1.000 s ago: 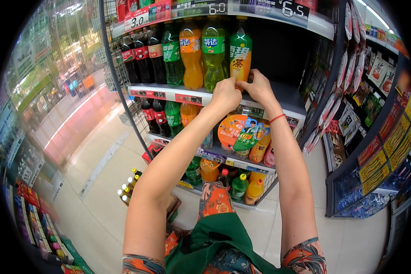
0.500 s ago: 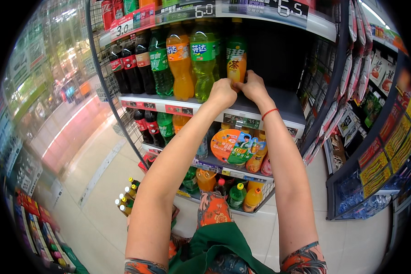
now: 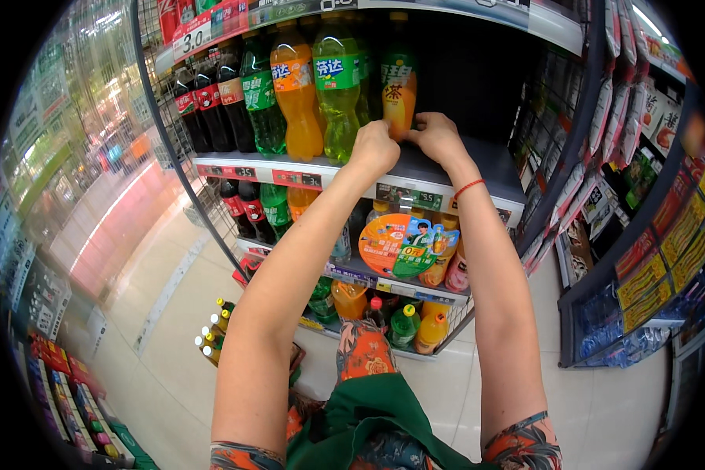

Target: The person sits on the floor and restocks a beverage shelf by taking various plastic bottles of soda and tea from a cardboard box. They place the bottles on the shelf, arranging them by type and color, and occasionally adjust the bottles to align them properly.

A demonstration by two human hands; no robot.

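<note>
Tall grey metal store shelving with wire side panels (image 3: pixel 478 168), tiers edged with price strips. On the upper tier, left to right: dark cola bottles with red labels (image 3: pixel 211 106), a green plastic bottle (image 3: pixel 262 102), an orange soda bottle (image 3: pixel 296 90), a pale green soda bottle (image 3: pixel 338 90), then a yellow-and-green tea bottle (image 3: pixel 398 86). On the lowest tier, small orange and green bottles (image 3: pixel 403 325).

Both hands reach up to the shelf (image 3: pixel 439 168): the left hand (image 3: pixel 374 149) and right hand (image 3: pixel 437 135) meet at the base of an amber tea bottle (image 3: pixel 398 90), beside 2 taller bottles, orange (image 3: pixel 296 90) and green (image 3: pixel 338 94).
</note>
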